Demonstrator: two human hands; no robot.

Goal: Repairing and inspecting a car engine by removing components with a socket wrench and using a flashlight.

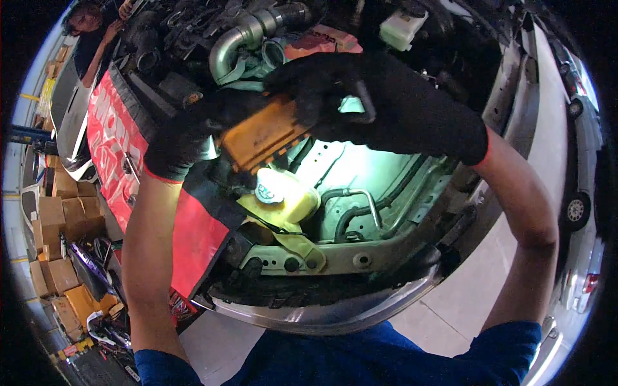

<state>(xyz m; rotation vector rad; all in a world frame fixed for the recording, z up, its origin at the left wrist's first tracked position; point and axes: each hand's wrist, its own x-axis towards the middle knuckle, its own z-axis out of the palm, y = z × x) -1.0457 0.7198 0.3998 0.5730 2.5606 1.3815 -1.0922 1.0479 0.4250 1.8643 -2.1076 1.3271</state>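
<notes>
Over the open engine bay, both my hands wear black gloves and hold an orange-brown rectangular boxy part (265, 134), tilted, with small tabs along its lower edge. My left hand (183, 132) closes on its left end. My right hand (380, 103) grips its upper right end, the fingers partly hidden behind dark glove fabric. A thin dark angular piece (365, 101) shows at the right hand; I cannot tell what it is. Just below the part sits a yellowish plastic reservoir (299, 196) with a pale round cap (270, 186).
A bent metal pipe (235, 48) and a white-capped reservoir (404, 29) lie farther back. Red fender covers (119, 141) drape the left side. A black hose (351, 222) runs along the lit inner panel. Another person (90, 38) stands far left, near cardboard boxes (61, 215).
</notes>
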